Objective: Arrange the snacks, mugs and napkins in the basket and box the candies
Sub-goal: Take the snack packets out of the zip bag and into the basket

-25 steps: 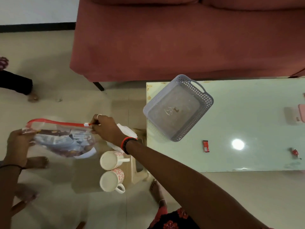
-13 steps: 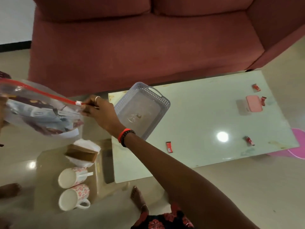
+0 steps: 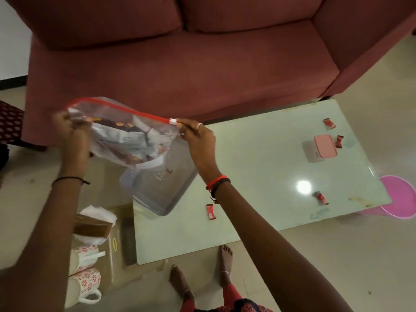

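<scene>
A tiled floor, a dark red sofa (image 3: pixel 180 52) along the far side and a pale green glass-topped table (image 3: pixel 258 176) in front of it make up the room.

Above the table's left end, a clear zip bag (image 3: pixel 132 140) with a red seal strip is held in the air between both hands. Its long axis runs from the left hand (image 3: pixel 72 136) to the right hand (image 3: pixel 198 140), the sealed edge facing away from the person and sloping down toward the right. The left hand's fingers are closed around the bag's left corner. The right hand's fingertips pinch the white slider at the strip's right end. Snack packets fill the bag; they overlap behind glare, so their count and print cannot be made out.

Directly below the bag, a grey basket (image 3: pixel 162 194) sits on the table, its upper part hidden behind the bag.

Four red wrapped candies lie on the glass: one (image 3: pixel 210 211) below the right wrist, one (image 3: pixel 321 197) far to the right, and two (image 3: pixel 329 123) (image 3: pixel 339 141) beside a single pink lidded box (image 3: pixel 320 149).

Below the left forearm, two floral mugs (image 3: pixel 84 260) (image 3: pixel 83 289) lie on their sides, partly covered by that arm, next to a brown holder of white napkins (image 3: pixel 96 221). A pink tub (image 3: pixel 398 199) is cut off at the right edge.
</scene>
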